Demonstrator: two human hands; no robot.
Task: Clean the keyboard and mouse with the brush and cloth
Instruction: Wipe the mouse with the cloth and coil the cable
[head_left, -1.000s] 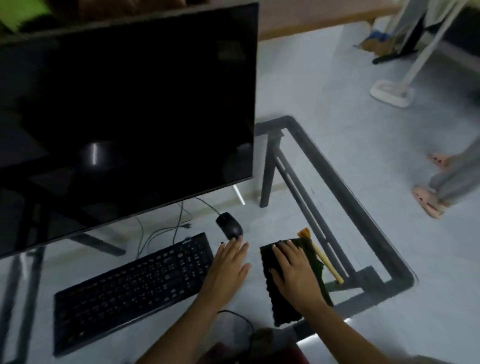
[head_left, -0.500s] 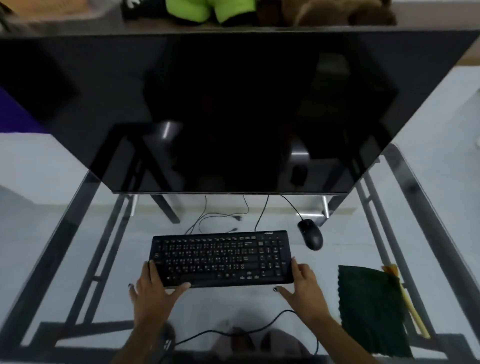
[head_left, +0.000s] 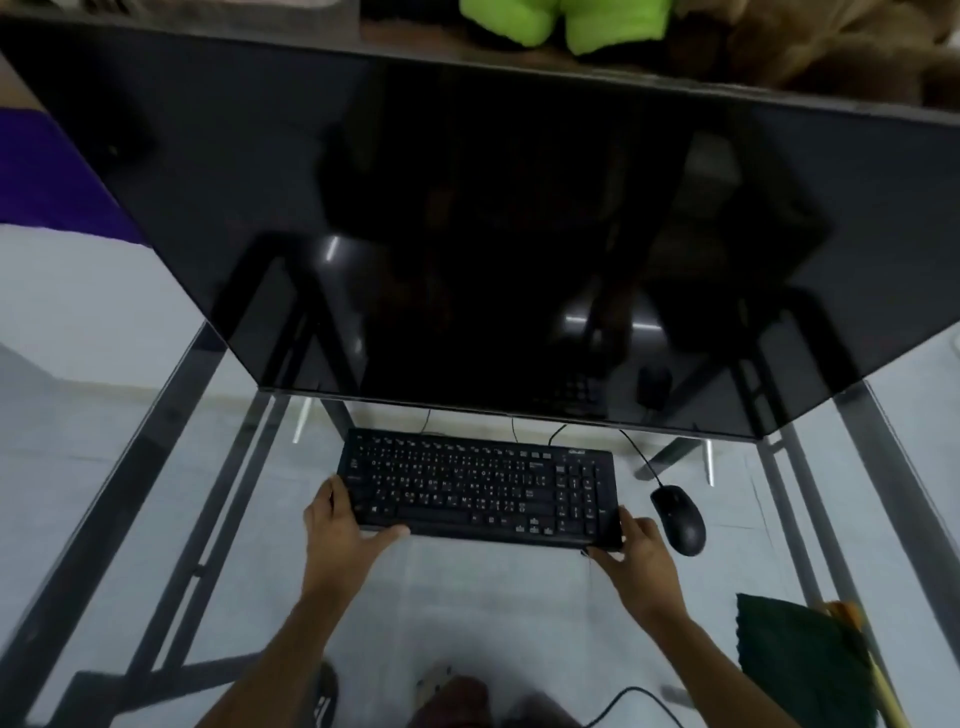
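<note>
The black keyboard lies flat on the glass table, just below the lower edge of a large dark monitor, and both of the person's hands are on its 2 near corners. The left hand grips the near-left corner, fingers wrapped up along the left end and thumb laid along the front edge. The right hand grips the near-right corner the same way (its fingertips sit against the right end, the thumb under or along the front edge, though the blur makes that hard to settle). The black mouse rests on the glass just beside the keyboard's right end, close to the right hand but apart from it, its cable running up toward the monitor. A folded dark green cloth lies near the right front of the table, well apart from the keyboard, with the brush touching its right edge, pale handle pointing toward the person, orange end away
</note>
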